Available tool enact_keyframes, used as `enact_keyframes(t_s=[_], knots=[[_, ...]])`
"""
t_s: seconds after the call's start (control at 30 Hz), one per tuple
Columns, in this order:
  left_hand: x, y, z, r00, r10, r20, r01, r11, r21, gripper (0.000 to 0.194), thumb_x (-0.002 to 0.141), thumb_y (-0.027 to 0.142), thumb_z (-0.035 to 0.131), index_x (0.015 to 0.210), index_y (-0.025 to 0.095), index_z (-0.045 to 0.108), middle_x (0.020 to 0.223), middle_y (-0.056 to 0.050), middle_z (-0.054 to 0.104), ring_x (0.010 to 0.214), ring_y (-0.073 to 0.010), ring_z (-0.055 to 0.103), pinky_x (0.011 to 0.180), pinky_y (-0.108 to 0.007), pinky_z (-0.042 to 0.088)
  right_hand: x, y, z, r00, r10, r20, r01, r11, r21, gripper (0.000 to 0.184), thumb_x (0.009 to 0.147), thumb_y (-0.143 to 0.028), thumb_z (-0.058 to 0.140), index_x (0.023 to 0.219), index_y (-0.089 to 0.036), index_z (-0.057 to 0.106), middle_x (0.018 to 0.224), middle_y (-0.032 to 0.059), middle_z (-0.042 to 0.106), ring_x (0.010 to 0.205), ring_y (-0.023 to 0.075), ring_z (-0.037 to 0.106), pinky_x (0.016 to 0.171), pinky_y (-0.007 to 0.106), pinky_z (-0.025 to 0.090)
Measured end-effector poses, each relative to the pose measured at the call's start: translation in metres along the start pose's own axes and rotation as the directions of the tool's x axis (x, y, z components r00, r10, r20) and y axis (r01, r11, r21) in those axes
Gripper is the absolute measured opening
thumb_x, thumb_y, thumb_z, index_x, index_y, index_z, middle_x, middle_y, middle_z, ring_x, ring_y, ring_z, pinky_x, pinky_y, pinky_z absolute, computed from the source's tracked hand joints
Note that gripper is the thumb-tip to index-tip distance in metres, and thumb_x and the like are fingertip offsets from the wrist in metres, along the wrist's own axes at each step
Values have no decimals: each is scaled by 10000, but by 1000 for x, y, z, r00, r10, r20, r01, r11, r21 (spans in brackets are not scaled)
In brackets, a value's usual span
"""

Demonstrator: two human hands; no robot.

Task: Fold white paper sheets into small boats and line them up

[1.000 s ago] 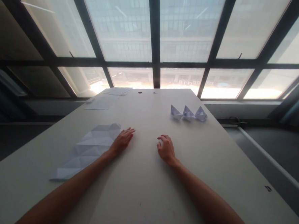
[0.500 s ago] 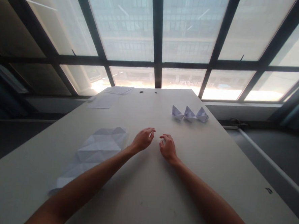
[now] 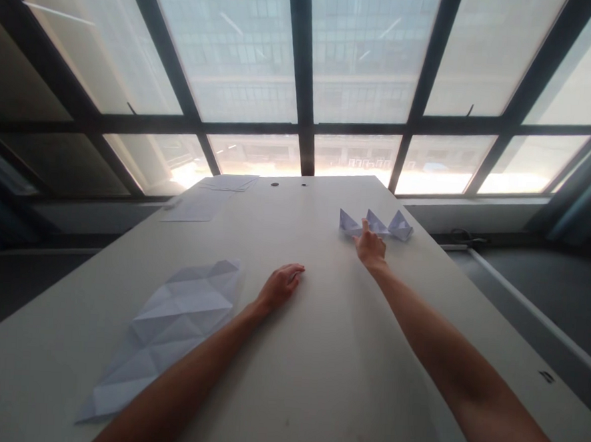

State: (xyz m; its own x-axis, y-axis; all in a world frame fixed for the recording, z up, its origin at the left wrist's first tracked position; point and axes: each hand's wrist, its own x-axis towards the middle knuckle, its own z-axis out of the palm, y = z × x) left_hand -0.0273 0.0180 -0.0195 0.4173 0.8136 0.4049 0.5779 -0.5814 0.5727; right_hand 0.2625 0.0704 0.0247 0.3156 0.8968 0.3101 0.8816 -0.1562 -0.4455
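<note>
Since the frame half a second back, the right hand (image 3: 372,247) has moved forward, away from the left hand (image 3: 279,288), to the row of folded paper pieces. The left hand lies at about the same spot on the table (image 3: 312,355).

From my end, I see the right index finger stretched out over the gap between the left folded piece (image 3: 347,221) and the middle folded piece (image 3: 376,222); I can't tell whether it touches either. The thumb stands apart and the other fingers are bent, so I read that grip as released. The left hand's grip looks loose, fingers slightly curled, and I see nothing in it.

As for progress, I'd judge three pieces finished: those two and the right folded piece (image 3: 400,226) stand in a row toward the far right. The creased sheet (image 3: 185,307), at the left beside and partly behind the left forearm, has its fold lines but lies spread out, so its shaping looks undone. The loose sheets (image 3: 191,208) at the far left look flat and unworked.
</note>
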Motion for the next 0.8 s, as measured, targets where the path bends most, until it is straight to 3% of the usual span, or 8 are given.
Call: enact_keyframes(t_s=[0.17, 0.23, 0.37, 0.43, 0.5, 0.6, 0.7, 0.8], knots=[[1, 3, 0, 999, -38, 6, 38, 998, -45, 277, 893, 205, 502, 1081, 197, 705, 1118, -75, 722, 1073, -223, 655, 1002, -390, 479, 25, 3, -3, 997, -15, 75, 20, 997, -69, 167, 913, -122, 558, 1016, -71, 679, 932, 206, 705, 956, 255, 672, 823, 353, 422], [2, 3, 0, 997, -81, 0, 81, 992, -94, 267, 908, 242, 509, 1081, 196, 707, 1104, -83, 724, 1060, -230, 657, 994, -396, 480, 16, -4, -1, 998, -38, 58, 41, 998, -55, 213, 947, -123, 483, 928, -79, 690, 919, 194, 703, 939, 221, 675, 815, 331, 412], [7, 4, 1, 970, -240, -50, 203, 900, -386, 470, 932, 419, 541, 1337, 181, 557, 1294, -137, 631, 1126, -244, 632, 989, -401, 484, -40, -41, 9, 979, -206, 16, 205, 978, 33, 165, 936, -213, 539, 894, -173, 694, 816, 149, 720, 804, 237, 682, 738, 325, 432], [11, 5, 1, 939, -343, -36, 260, 773, -579, 673, 926, 500, 547, 1496, 206, 342, 1422, -160, 521, 1133, -236, 630, 959, -381, 503, -80, -63, 15, 957, -289, 27, 283, 950, 129, 180, 934, -255, 540, 875, -199, 700, 776, 125, 723, 756, 230, 679, 713, 313, 431], [14, 7, -1, 898, -440, 13, 313, 618, -721, 754, 929, 514, 531, 1544, 231, 199, 1413, -151, 522, 1069, -208, 653, 896, -338, 529, -116, -80, 21, 939, -339, 48, 325, 926, 193, 205, 935, -301, 537, 863, -216, 709, 771, 103, 730, 712, 217, 673, 686, 301, 421], [16, 12, -5, 859, -508, 60, 333, 466, -820, 650, 909, 389, 550, 1490, 207, 322, 1211, -96, 649, 912, -165, 670, 771, -262, 536, -153, -94, 22, 888, -452, 86, 420, 873, 248, 212, 922, -303, 543, 831, -227, 720, 746, 70, 729, 656, 197, 656, 646, 283, 397], [16, 17, -8, 850, -522, 70, 344, 448, -825, 435, 832, 270, 578, 1256, 173, 580, 969, -44, 700, 722, -136, 637, 616, -218, 495, -165, -96, 15, 853, -517, 76, 460, 812, 361, 245, 911, -362, 567, 771, -226, 716, 666, 34, 695, 600, 173, 620, 621, 270, 380], [16, 20, -9, 843, -523, 127, 390, 430, -815, 269, 775, 260, 602, 1006, 145, 681, 739, -12, 672, 582, -123, 580, 526, -212, 436, -157, -93, 7, 905, -426, -9, 364, 763, 534, 321, 923, -452, 540, 784, -214, 704, 573, -8, 616, 538, 141, 555, 590, 254, 372]])
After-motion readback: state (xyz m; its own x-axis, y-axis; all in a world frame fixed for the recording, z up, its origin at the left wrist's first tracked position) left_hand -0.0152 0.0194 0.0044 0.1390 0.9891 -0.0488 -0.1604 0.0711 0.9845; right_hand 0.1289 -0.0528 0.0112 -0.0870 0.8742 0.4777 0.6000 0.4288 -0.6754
